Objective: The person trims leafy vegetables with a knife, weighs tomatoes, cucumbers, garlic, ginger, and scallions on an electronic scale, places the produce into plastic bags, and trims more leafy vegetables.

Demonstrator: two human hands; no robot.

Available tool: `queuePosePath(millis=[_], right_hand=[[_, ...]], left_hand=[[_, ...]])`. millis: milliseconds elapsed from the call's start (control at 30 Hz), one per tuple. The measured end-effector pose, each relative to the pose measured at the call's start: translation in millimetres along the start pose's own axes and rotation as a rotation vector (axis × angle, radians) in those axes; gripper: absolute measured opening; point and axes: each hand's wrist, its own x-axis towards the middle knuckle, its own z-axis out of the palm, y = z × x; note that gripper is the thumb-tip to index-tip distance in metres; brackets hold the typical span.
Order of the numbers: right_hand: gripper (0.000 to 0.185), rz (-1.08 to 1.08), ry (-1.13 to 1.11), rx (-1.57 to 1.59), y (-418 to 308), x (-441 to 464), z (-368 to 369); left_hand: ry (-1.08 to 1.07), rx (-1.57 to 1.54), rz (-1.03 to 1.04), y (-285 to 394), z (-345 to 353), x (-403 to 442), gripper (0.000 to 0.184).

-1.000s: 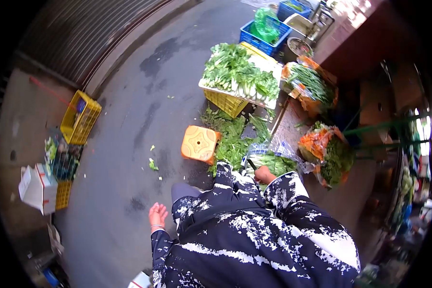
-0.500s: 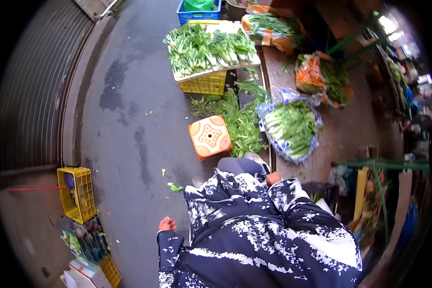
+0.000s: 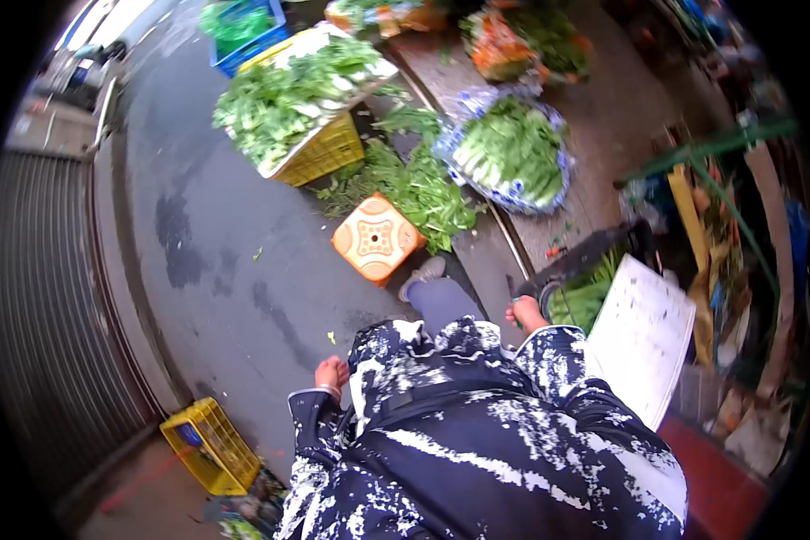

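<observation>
My left hand [image 3: 332, 373] hangs at my side over the wet ground, its fingers curled and nothing visible in them. On the other side, my right hand [image 3: 526, 314] is closed around a small dark-bladed knife [image 3: 513, 290], beside a dark container of green vegetables [image 3: 578, 304]. An orange stool [image 3: 378, 238] stands in front of my foot. Loose leafy greens [image 3: 432, 192] lie beside the stool. Farther right, a blue-and-white plastic bag [image 3: 556, 192] holds leafy vegetables [image 3: 510, 153].
Greens [image 3: 288, 99] fill a white tray on a yellow crate [image 3: 324, 151]. A white board [image 3: 643, 337] leans at my right, near a green metal frame [image 3: 738, 137]. Another yellow crate [image 3: 211, 445] is at the lower left, by a roller shutter [image 3: 49, 315].
The view has turned, and the stool and bagged vegetables have shifted in it. My right hand, mostly hidden half a second ago, shows beside the dark container. The white board has come into fuller view.
</observation>
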Motion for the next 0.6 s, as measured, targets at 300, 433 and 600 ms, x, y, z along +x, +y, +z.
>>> queuePosePath(millis=[300,433,600], right_hand=[[0.015,0.247,0.042,0.097,60,27,37],[0.012,-0.056,0.046,0.41,-31,23,26],[0.012,-0.086,0.225,0.482,-100,35,-3]], left_hand=[[0.009,0.486,0.334,199,151,-37,0.02],[0.023,0.728,0.279,216,192,-17,0.018],[-0.213,1.075,0.357,211,273,-8,0.018]])
